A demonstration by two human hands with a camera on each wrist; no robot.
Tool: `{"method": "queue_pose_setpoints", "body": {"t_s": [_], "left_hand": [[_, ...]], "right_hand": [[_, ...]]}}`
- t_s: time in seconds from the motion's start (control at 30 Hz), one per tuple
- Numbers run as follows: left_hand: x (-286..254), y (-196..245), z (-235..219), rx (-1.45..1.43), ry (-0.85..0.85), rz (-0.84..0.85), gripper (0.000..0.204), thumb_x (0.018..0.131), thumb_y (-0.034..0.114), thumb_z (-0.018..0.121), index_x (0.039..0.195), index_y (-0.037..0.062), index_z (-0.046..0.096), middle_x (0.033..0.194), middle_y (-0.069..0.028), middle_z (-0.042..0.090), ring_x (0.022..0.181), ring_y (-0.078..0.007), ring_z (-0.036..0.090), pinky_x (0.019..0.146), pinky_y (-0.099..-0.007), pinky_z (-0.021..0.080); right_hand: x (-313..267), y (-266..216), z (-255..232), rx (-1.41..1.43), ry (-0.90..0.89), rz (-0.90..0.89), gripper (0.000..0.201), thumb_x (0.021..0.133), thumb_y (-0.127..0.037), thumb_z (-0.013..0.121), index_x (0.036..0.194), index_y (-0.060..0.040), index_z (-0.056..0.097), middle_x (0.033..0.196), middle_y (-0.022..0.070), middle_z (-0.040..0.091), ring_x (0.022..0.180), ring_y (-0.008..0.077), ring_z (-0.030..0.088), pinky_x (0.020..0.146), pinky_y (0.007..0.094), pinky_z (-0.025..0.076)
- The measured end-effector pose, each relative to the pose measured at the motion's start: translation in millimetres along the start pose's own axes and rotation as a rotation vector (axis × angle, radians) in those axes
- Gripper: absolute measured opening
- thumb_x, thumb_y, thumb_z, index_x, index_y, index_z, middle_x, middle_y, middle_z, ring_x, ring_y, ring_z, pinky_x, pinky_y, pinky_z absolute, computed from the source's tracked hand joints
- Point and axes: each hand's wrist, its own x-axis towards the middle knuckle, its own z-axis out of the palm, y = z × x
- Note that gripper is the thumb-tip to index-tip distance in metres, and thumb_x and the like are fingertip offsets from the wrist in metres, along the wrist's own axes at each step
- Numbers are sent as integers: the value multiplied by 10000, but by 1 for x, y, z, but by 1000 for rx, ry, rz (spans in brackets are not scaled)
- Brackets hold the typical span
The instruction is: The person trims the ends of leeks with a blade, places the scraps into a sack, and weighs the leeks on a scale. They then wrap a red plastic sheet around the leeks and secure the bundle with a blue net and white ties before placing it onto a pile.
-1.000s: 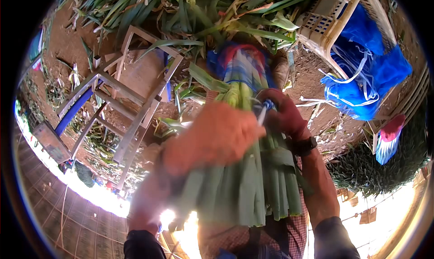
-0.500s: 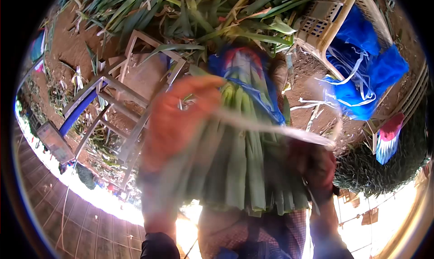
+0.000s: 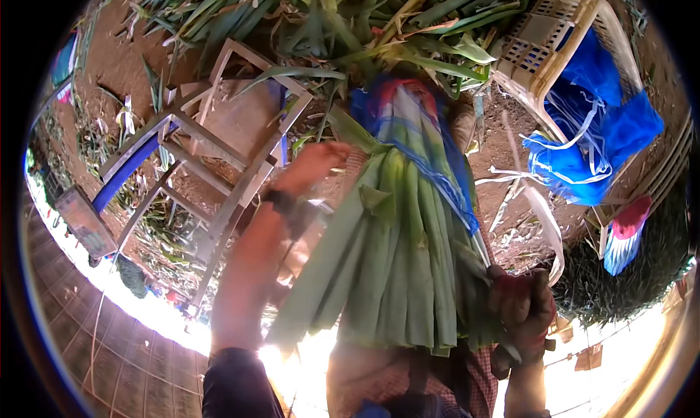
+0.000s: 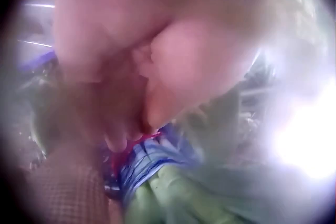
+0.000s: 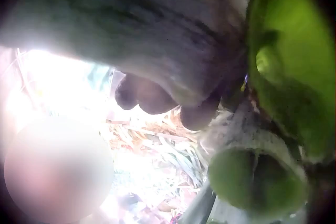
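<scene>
A bundle of leeks (image 3: 405, 236) fans its cut green leaves toward me in the head view. Its far end sits in a blue and red mesh bag (image 3: 412, 115), whose edge runs down the right side. Fingers of my right hand (image 3: 521, 305) are curled at the right edge of the leaves, gripping a pale drawstring (image 3: 481, 250) from the mesh. In the right wrist view, a broad leek leaf (image 5: 131, 29) covers much of that hand. My left hand (image 3: 313, 166) hangs beside the bundle, fingers loosely bent, with nothing visible in them.
More leeks (image 3: 328, 24) lie heaped beyond the bag. A wooden frame (image 3: 204, 137) stands at left. To the right are a cream plastic crate (image 3: 539, 43) holding blue mesh bags (image 3: 590, 137) and a pale ribbon (image 3: 547, 221). Another packed bundle (image 3: 627, 232) lies farther right.
My hands have parted from the middle of the bundle. The right drew back toward me and right; the left moved to the left side. The leaves fan wider and the mesh edge lies loosened.
</scene>
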Motion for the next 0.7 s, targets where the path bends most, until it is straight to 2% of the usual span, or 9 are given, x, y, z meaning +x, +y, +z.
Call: {"method": "queue_pose_setpoints", "body": {"t_s": [0.07,0.13,0.27,0.37,0.43,0.57,0.63,0.67,0.7], "left_hand": [[33,-8,16,220,-23,44,345,980,255,616,1215,9,674,1154,-91,707,1064,-221,680,932,-344,546],[55,-18,33,653,8,593,331,959,221,638,1223,24,665,1158,-83,703,1064,-202,670,922,-322,538],[51,-2,37,301,-63,379,303,943,179,664,1199,16,663,1144,-80,702,1037,-175,666,909,-312,529],[46,-2,42,206,-66,228,283,919,150,700,1166,16,669,1109,-77,702,1024,-161,657,889,-301,525],[47,-13,44,-120,-132,199,333,911,170,721,1203,18,668,1133,-58,701,1018,-136,646,874,-284,517],[46,-18,58,-143,-169,48,388,924,188,718,1260,7,656,1184,-47,689,1043,-119,629,878,-273,507],[40,-30,68,-586,-184,277,304,943,181,669,1194,13,704,1096,-17,710,973,-112,645,839,-285,520],[38,-34,70,-586,-184,280,304,943,181,669,1194,13,704,1096,-17,710,973,-112,645,839,-285,520],[35,-34,73,-573,-91,204,282,947,189,649,1154,6,706,1083,-43,711,949,-139,655,815,-307,520]], "right_hand": [[2,2,-1,67,-61,3,681,1115,-398,248,644,-22,565,615,125,605,580,221,592,920,479,562],[2,5,-1,122,-108,-26,669,1119,-383,235,608,-52,511,587,116,584,531,201,540,896,474,566],[2,4,3,-3,-90,-37,680,1121,-389,230,582,-66,489,572,110,563,521,204,532,883,475,562],[0,9,-1,-439,-12,-95,646,1125,-371,228,615,-61,479,565,112,552,507,216,525,855,461,567],[6,15,2,111,-152,-146,503,1119,-259,336,688,-52,491,563,89,551,495,197,518,747,397,576],[13,9,4,288,-149,-44,300,1048,-160,520,769,-50,502,584,83,563,489,158,507,624,333,535],[19,17,2,-888,161,-572,247,955,-139,660,778,-63,505,582,79,532,470,144,460,566,322,488],[22,14,-7,-1296,60,-624,252,924,-166,699,812,-56,502,645,105,566,507,149,499,577,332,484],[26,18,-9,-1298,61,-627,252,924,-166,699,812,-56,502,645,105,566,507,149,499,577,332,484]]}}
